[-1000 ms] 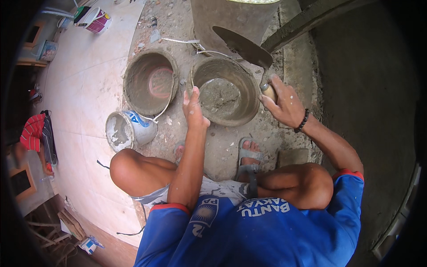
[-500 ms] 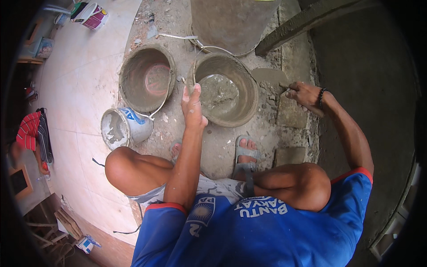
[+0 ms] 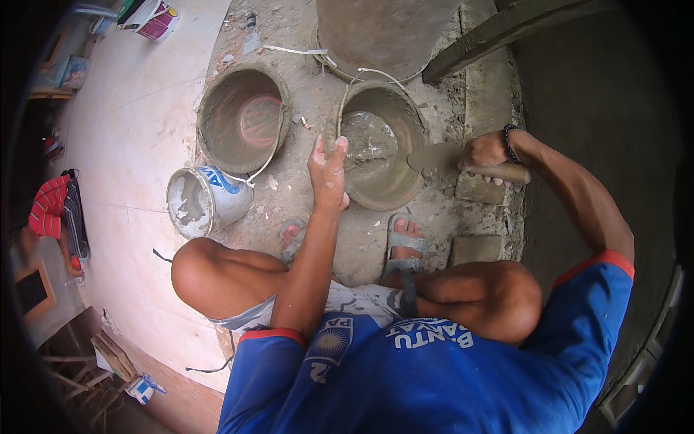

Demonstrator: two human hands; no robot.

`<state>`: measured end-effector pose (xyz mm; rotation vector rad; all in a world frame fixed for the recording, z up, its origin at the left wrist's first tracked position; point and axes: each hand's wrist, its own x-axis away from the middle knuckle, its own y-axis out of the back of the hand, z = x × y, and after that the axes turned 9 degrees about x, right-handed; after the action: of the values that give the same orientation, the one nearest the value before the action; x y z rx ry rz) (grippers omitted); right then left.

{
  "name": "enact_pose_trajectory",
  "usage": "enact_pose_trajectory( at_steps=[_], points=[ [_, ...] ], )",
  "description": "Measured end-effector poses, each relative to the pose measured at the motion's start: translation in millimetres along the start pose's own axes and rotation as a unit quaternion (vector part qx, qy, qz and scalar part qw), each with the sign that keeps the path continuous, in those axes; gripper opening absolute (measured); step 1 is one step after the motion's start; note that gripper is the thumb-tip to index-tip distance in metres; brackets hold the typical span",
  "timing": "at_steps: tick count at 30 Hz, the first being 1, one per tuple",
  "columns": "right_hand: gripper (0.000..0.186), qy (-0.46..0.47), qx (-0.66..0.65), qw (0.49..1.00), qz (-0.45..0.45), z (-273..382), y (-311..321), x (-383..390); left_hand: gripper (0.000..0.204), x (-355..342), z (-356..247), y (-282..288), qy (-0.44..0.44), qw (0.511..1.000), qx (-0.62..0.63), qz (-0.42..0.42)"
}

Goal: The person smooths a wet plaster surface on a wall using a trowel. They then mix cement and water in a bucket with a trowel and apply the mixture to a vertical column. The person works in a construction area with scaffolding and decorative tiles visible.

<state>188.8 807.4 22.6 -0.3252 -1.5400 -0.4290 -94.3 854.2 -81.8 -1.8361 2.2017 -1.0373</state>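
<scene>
My left hand grips the near-left rim of a mortar-caked bucket, thumb and fingers closed about the edge. The bucket is tilted toward me, with wet grey mortar in its bottom. In my right hand is a trowel, held by its wooden handle. Its grey-coated blade points left, and the tip reaches the bucket's right rim. A second bucket, coated inside with dried mortar, stands to the left. Below that one a white pail lies tipped on its side.
A large drum-like container stands at the far side, near a slanted beam. A scraper lies on the rubble-strewn ground. A grey wall rises on the right. Pale tiles spread leftward, where another person is at the edge.
The trowel blade has come down toward me, to the bucket's right rim. My left hand and the held bucket have shifted slightly right, and the bucket's wire handle now arches over its far side.
</scene>
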Motion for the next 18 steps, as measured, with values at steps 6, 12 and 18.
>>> enact_pose_trajectory(
  at_steps=[6, 12, 18],
  points=[
    [0.032, 0.077, -0.178, 0.978, 0.075, 9.0, -41.6, -21.9, 0.044, 8.9, -4.4, -10.3, -0.015, 0.999, 0.013, 0.032],
    [0.034, 0.195, -0.370, 0.897, 0.144, 21.9, -67.7, -20.9, 0.054, -9.1, 1.8, 16.0, -0.021, 1.000, -0.005, -0.012],
    [0.034, 0.312, -0.351, 0.879, 0.081, 26.5, -61.2, -15.4, 0.061, -16.8, -0.5, 20.2, -0.001, 0.999, 0.045, -0.024]
  ],
)
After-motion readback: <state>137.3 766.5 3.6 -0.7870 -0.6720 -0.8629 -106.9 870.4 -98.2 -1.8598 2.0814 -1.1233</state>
